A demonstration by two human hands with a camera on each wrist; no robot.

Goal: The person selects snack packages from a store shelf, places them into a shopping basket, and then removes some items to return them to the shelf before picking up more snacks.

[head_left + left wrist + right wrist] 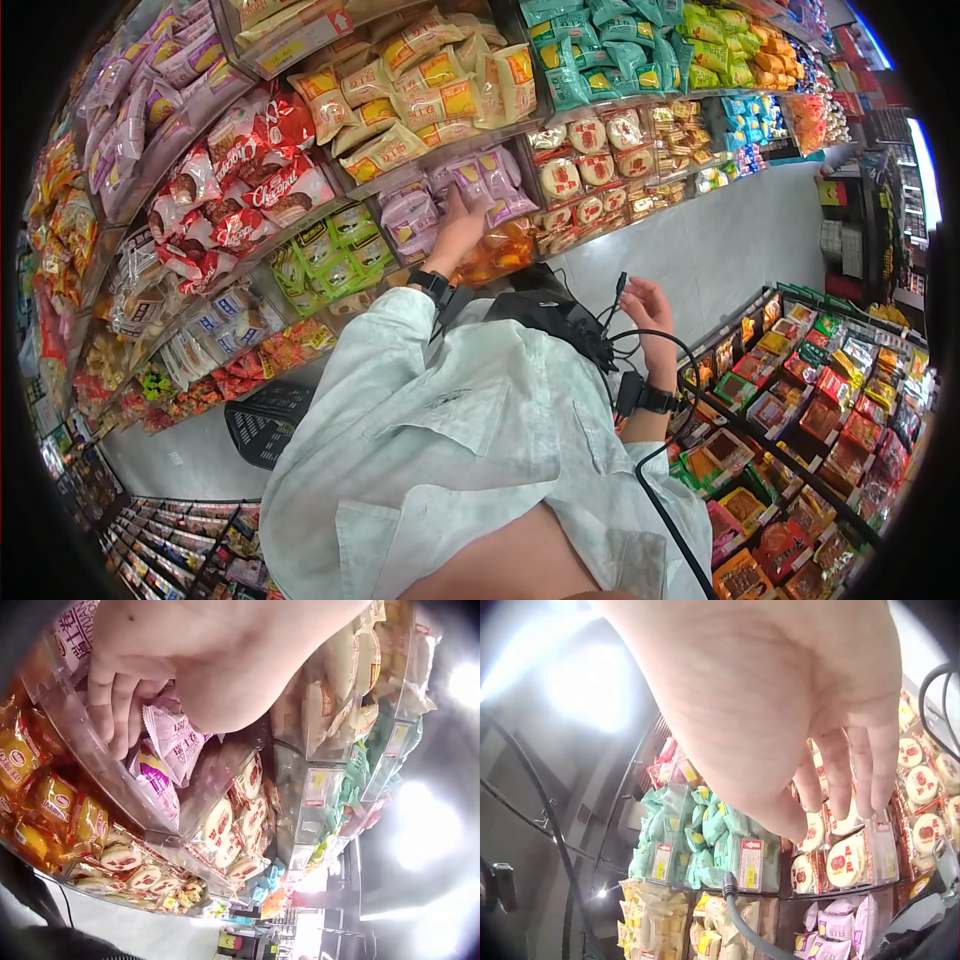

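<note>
In the head view my left hand [460, 228] reaches into a clear bin of purple-wrapped snack packets [408, 218], its fingertips among the wrappers. The left wrist view shows the fingers [120, 712] pointing down over the purple packets [174, 742], with one packet below the gap between fingers and thumb. The thumb tip is hidden. My right hand [650, 312] is raised beside the body, away from the shelf, with its fingers loosely bent and nothing held. A black cable [622, 285] with a plug end hangs close to its fingertips.
Around the purple bin are round white crackers [598, 170], orange-wrapped snacks [500, 250], green packets [335, 250] and red Chocopie packets [240, 190]. Cream packets [430, 85] fill the tier above. A low display of boxed snacks [780, 400] stands at the right. A black basket [268, 425] is at the lower left.
</note>
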